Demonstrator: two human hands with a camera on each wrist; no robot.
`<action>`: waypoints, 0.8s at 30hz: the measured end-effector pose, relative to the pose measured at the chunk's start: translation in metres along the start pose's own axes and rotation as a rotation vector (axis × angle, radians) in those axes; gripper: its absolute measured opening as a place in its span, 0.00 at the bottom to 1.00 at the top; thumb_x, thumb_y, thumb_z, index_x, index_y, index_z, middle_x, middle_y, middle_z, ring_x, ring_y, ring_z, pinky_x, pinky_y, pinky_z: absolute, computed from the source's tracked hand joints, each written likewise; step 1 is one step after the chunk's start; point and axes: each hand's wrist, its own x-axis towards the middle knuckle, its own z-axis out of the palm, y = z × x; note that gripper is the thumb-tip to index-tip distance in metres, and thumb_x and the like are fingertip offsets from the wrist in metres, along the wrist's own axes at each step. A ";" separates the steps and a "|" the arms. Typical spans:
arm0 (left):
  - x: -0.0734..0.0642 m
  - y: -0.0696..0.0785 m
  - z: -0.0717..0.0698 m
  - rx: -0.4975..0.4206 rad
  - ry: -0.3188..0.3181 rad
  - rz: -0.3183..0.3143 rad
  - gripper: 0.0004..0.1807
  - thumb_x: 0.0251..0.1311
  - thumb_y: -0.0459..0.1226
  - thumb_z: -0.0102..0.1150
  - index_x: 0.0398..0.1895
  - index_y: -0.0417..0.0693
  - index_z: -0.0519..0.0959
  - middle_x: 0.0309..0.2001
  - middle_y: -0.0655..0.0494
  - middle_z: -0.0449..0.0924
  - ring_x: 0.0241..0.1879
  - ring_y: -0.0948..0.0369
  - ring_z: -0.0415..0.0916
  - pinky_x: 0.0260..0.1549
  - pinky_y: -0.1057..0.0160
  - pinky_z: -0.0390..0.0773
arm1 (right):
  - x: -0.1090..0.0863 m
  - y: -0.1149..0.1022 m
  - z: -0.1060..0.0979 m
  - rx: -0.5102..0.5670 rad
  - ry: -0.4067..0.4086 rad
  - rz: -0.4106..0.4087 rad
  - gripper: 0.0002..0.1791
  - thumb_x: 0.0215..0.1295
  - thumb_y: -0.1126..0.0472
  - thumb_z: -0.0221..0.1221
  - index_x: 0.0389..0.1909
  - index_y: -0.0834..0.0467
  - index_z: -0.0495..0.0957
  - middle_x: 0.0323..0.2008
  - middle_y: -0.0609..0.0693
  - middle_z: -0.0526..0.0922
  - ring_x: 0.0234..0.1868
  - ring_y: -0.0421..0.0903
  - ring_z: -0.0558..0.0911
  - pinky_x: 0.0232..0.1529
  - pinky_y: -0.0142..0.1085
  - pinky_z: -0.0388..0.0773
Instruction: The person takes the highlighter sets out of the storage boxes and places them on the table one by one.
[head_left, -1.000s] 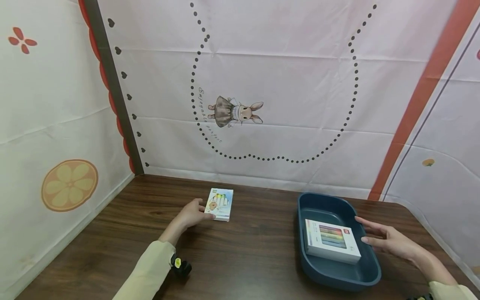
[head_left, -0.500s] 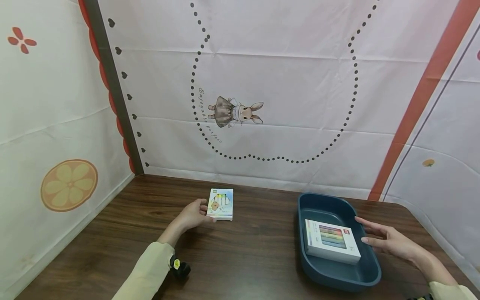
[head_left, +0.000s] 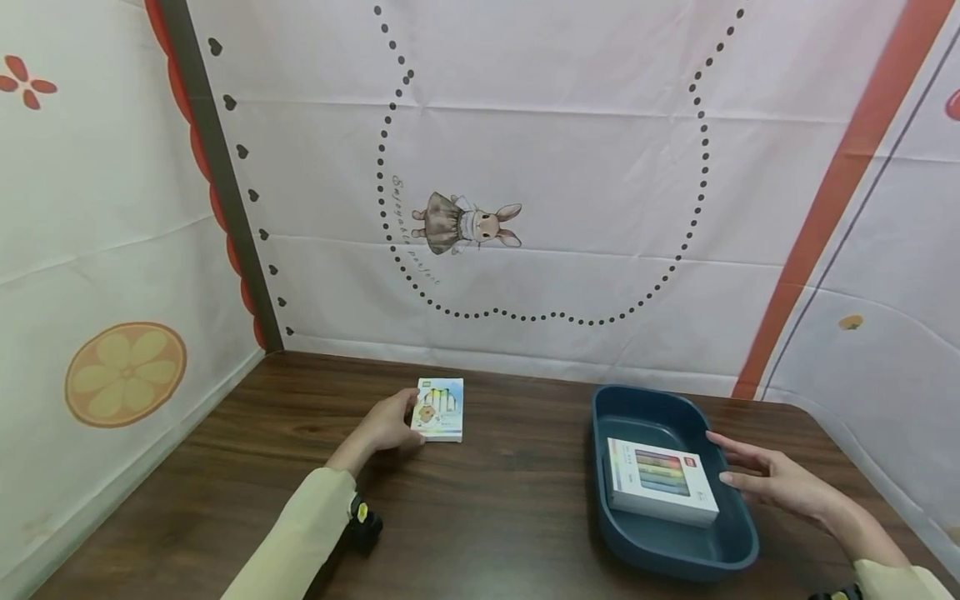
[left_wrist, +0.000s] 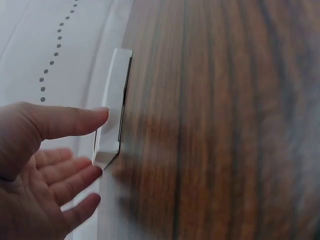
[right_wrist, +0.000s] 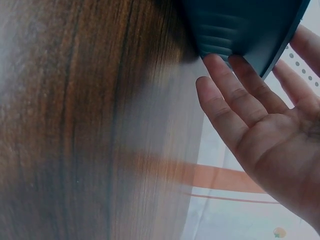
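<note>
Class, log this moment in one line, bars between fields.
left hand: at left edge of small box | right hand: at right side of blue bin | large box: inside blue bin | small box: outside bin

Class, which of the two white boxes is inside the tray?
The box with the rainbow-striped panel; the other box is outside, at the left hand.

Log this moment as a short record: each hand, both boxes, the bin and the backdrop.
left hand: at the small white box's left edge
right hand: at the blue bin's right side, fingers extended
small white box: on the wooden table
large white box: inside the blue bin
blue bin: on the table
backdrop: white cloth, rabbit print
</note>
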 end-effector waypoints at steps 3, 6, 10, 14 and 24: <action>0.003 -0.002 0.000 0.003 -0.014 0.035 0.43 0.43 0.30 0.68 0.65 0.36 0.58 0.60 0.38 0.66 0.59 0.46 0.63 0.54 0.48 0.64 | 0.000 0.000 0.000 0.016 -0.007 -0.002 0.36 0.65 0.57 0.52 0.69 0.58 0.46 0.61 0.82 0.45 0.53 0.62 0.72 0.44 0.51 0.74; 0.006 -0.003 0.000 0.014 -0.017 0.047 0.42 0.44 0.29 0.68 0.64 0.36 0.59 0.59 0.39 0.67 0.59 0.46 0.64 0.54 0.48 0.64 | 0.001 0.001 0.000 0.012 -0.004 -0.004 0.36 0.65 0.57 0.52 0.69 0.59 0.46 0.61 0.81 0.45 0.53 0.62 0.72 0.44 0.51 0.75; 0.010 -0.005 -0.001 0.010 -0.024 0.068 0.42 0.42 0.28 0.69 0.64 0.35 0.60 0.58 0.39 0.68 0.57 0.46 0.65 0.54 0.48 0.64 | 0.001 0.002 -0.001 0.010 0.001 -0.005 0.36 0.66 0.57 0.52 0.70 0.56 0.47 0.61 0.81 0.46 0.52 0.62 0.73 0.44 0.51 0.75; 0.015 -0.009 -0.003 -0.007 -0.037 0.081 0.42 0.42 0.28 0.69 0.64 0.36 0.60 0.58 0.40 0.68 0.58 0.47 0.65 0.55 0.48 0.63 | 0.001 0.002 -0.002 0.013 -0.005 -0.014 0.34 0.66 0.58 0.51 0.70 0.51 0.49 0.60 0.82 0.46 0.52 0.61 0.73 0.44 0.51 0.74; 0.015 -0.010 -0.004 -0.043 -0.036 0.072 0.43 0.42 0.27 0.68 0.65 0.37 0.59 0.60 0.40 0.66 0.59 0.47 0.64 0.56 0.48 0.62 | -0.001 0.003 0.000 0.007 0.007 -0.013 0.34 0.66 0.58 0.51 0.70 0.49 0.50 0.60 0.82 0.46 0.51 0.60 0.73 0.44 0.50 0.75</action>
